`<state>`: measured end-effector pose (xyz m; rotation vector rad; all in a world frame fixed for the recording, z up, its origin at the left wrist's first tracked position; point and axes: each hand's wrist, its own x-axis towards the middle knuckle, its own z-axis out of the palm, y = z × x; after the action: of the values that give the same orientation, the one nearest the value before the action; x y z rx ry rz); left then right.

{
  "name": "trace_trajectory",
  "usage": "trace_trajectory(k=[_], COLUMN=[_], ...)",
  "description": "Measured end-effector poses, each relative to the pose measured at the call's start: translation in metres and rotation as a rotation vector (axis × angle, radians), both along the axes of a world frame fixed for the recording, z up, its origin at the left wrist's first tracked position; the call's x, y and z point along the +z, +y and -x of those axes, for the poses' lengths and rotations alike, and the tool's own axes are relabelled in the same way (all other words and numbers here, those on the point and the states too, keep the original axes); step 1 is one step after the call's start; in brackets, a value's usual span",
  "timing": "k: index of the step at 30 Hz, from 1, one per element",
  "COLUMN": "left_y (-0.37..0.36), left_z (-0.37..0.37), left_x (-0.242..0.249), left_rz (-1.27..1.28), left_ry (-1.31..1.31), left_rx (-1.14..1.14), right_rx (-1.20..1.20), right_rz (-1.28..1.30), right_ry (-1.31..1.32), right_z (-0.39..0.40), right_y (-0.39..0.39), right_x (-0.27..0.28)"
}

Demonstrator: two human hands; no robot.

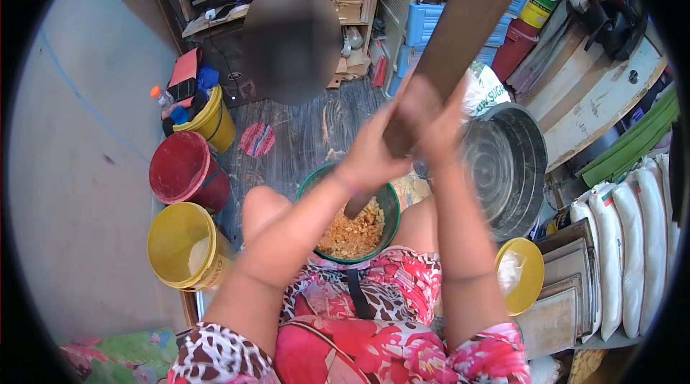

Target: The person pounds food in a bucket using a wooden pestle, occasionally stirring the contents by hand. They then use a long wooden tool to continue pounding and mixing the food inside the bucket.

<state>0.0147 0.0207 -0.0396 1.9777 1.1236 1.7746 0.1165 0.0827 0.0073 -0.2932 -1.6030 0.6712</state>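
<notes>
cluttered storeroom floor of grey planks [302, 132]: near the middle, between the person's knees, a green bowl [389, 201] holds orange-brown crumbled food [353, 232]. a long wooden pestle [471, 17] slants down into it from the upper right. left hand [370, 158] and right hand [435, 118] both clench the shaft, one just beside the other. right of the bowl stands a large metal basin [507, 161]; left, a red bucket [183, 168] and a yellow bucket [183, 246]. white sacks [632, 255] line the far right.

The pestle [467, 17] looks like matt brown wood; the green bowl [392, 201] glossy plastic; the basin [507, 161] dull ridged metal.
</notes>
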Motion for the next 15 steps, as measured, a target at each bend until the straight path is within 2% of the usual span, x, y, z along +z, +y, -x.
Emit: trace_trajectory(k=[1, 2, 3, 4, 5, 6, 7, 9, 11, 13, 14, 15], left_y=[0.0, -0.007, -0.001, -0.011, -0.002, 0.0, 0.004, -0.015, -0.008, 0.004, 0.005, 0.001], left_z=[0.006, 0.015, 0.031, 0.028, 0.035, 0.039, 0.042, 0.027, 0.025, 0.025, 0.024, 0.012], left_x=[-0.095, -0.156, -0.223, -0.194, -0.216, -0.219, -0.217, -0.155, -0.14, -0.104, -0.071, -0.019], left_rz=[0.225, 0.564, 0.72, 0.969, 0.866, 0.766, 0.752, 0.816, 0.709, 0.524, 0.46, 0.324], left_ry=[-0.073, -0.456, -0.294, -0.421, -0.288, -0.156, -0.151, -0.227, -0.177, -0.053, 0.02, 0.015], left_rx=[0.038, -0.199, -0.182, -0.164, -0.204, -0.24, -0.229, -0.187, -0.218, -0.232, -0.221, -0.154], right_rx=[0.04, -0.01, 0.036, 0.059, 0.126, 0.197, 0.207, 0.171, 0.124, 0.031, -0.021, -0.015], right_rz=[0.176, 0.211, 0.467, 0.596, 0.613, 0.633, 0.618, 0.514, 0.427, 0.173, 0.019, 0.045], right_ry=[-0.178, -0.18, -0.105, -0.054, -0.13, -0.203, -0.2, -0.159, -0.138, -0.092, -0.067, -0.032], right_z=[0.012, 0.027, 0.036, 0.039, 0.033, 0.023, 0.021, 0.012, 0.009, 0.006, 0.003, -0.001], right_y=[0.018, -0.006, -0.028, -0.032, -0.027, -0.025, -0.019, -0.029, -0.026, -0.016, -0.014, -0.016], right_x=[-0.106, -0.197, -0.217, -0.227, -0.226, -0.224, -0.217, -0.187, -0.156, -0.097, -0.054, -0.011])
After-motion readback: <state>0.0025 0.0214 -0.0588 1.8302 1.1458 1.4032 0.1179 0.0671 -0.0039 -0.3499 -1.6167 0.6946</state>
